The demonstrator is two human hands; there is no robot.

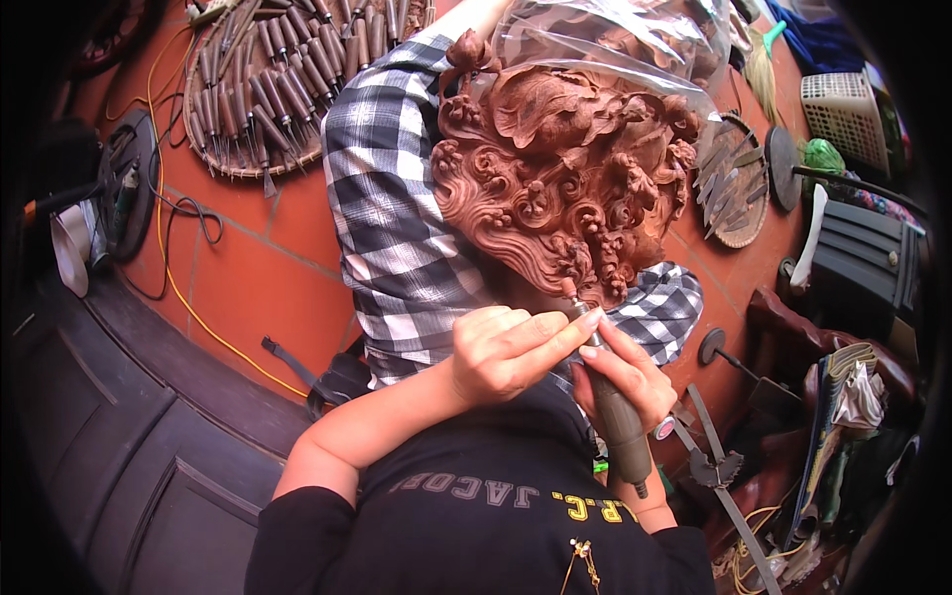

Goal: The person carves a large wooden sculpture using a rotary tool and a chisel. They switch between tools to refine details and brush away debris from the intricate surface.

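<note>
A reddish-brown wood carving (555,174) full of curls and leaves lies on a black-and-white checked cloth (397,228) in front of me. Clear plastic sheet (615,45) covers its far end. My right hand (625,382) grips a grey-brown handheld rotary carving tool (617,416), its tip touching the carving's near edge. My left hand (506,352) crosses over, with thumb and fingers pressed on the tool's front end beside the tip.
A round woven tray (253,89) with several chisels sits on the orange tiled floor at the upper left. A second tray (734,183) of blades lies to the right. A yellow cable (188,297), black cords, a white basket (843,109) and a dark chair (863,258) surround me.
</note>
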